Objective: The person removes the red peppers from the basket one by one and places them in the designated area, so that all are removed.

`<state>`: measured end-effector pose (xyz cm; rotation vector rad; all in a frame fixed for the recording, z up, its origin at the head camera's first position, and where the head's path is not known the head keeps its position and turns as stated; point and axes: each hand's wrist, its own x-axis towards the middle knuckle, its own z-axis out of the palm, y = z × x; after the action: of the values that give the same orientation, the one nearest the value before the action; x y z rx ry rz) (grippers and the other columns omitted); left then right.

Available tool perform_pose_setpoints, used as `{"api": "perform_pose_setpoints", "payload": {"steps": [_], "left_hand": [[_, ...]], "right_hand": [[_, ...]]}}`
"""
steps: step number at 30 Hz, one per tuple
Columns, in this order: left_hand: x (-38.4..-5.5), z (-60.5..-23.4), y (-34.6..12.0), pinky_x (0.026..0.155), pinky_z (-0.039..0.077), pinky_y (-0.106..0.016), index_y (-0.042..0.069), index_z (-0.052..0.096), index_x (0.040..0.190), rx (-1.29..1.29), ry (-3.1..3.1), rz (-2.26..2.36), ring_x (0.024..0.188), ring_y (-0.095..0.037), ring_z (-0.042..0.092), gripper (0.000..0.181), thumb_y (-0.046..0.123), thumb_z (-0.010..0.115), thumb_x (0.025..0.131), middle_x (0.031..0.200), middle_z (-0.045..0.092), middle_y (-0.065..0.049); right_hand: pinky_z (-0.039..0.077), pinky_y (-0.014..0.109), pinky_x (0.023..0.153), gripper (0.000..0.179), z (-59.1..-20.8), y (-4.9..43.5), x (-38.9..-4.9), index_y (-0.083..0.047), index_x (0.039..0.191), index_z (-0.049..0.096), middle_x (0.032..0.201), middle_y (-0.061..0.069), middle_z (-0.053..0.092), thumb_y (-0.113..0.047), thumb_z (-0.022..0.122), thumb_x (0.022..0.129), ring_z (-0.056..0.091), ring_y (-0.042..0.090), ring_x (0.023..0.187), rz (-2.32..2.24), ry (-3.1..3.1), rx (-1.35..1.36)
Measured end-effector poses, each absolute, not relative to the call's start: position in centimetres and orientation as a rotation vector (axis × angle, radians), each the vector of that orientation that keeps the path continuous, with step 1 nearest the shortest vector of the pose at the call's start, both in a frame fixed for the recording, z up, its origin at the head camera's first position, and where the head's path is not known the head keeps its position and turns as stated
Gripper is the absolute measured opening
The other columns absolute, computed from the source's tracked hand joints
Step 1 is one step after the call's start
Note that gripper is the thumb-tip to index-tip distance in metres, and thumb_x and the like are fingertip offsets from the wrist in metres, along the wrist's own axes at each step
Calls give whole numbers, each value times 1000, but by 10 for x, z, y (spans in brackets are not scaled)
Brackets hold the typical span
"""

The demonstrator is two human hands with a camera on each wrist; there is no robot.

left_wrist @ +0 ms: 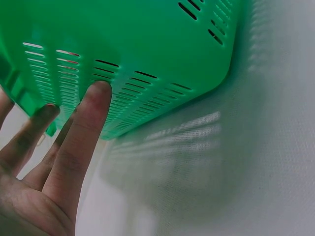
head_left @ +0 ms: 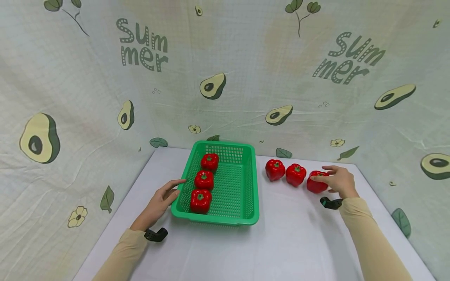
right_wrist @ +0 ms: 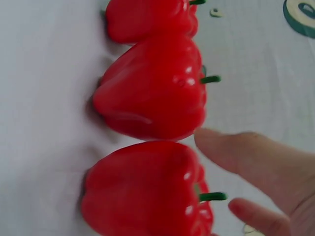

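In the head view, my left hand (head_left: 159,203) is at the left side of a green plastic basket (head_left: 256,187). Its extended fingers (left_wrist: 81,132) touch the slotted outer wall in the left wrist view. Inside the basket, three red bell peppers (head_left: 204,180) with green stems line the left side. My right hand (head_left: 340,181) spreads over the rightmost bell pepper (head_left: 314,186) on the table. In the right wrist view the thumb (right_wrist: 246,152) reaches past that pepper's stem end, near the middle bell pepper (right_wrist: 152,93); the other fingers are mostly out of frame.
Left of the right hand, the middle pepper and another bell pepper (head_left: 275,170) continue the row on the white table (head_left: 281,242). A cloth (head_left: 246,58) printed with avocados and lettering hangs behind the table and along its sides. Dark bands (head_left: 156,235) circle both wrists.
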<state>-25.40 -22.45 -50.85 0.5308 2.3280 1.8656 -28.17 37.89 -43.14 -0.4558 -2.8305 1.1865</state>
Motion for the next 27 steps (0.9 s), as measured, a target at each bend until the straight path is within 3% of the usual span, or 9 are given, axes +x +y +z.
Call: {"api": "perform_pose_setpoints", "payload": {"steps": [10, 14, 18, 25, 27], "left_hand": [[-253, -505, -223, 92, 52, -32, 28, 47, 147, 501, 2318, 1867, 122, -25, 58, 43, 33, 54, 104, 142, 53, -8], [-253, -506, -224, 92, 52, -32, 28, 47, 147, 505, 2324, 1865, 122, -26, 58, 43, 33, 53, 104, 141, 53, -8], [-253, -506, -225, 92, 52, -32, 30, 47, 146, 495, 2330, 1858, 121, -24, 59, 43, 35, 54, 104, 140, 55, -7], [-253, -507, -224, 92, 52, -32, 30, 48, 146, 496, 2334, 1858, 122, -24, 58, 43, 35, 54, 104, 140, 54, -6], [-253, -507, -224, 92, 52, -32, 30, 48, 146, 492, 2330, 1861, 122, -24, 58, 43, 35, 54, 104, 141, 54, -6]], "right_hand": [[59, 41, 62, 81, -400, 366, -271, 3, 142, 48, 135, 36, 46, -40, 82, 82, 66, 40, 82, 900, -2833, -449], [58, 44, 64, 80, -387, 354, -268, 3, 141, 50, 134, 36, 47, -39, 82, 81, 61, 46, 94, 860, -2843, -413], [57, 48, 69, 78, -374, 340, -266, 2, 140, 51, 134, 35, 49, -40, 81, 81, 47, 52, 111, 832, -2850, -353], [59, 42, 68, 80, -362, 321, -269, -3, 143, 50, 136, 32, 51, -44, 81, 81, 64, 42, 93, 958, -2813, -274], [59, 43, 70, 83, -360, 315, -269, -4, 145, 48, 137, 31, 50, -45, 81, 81, 61, 44, 100, 1005, -2811, -256]]}}
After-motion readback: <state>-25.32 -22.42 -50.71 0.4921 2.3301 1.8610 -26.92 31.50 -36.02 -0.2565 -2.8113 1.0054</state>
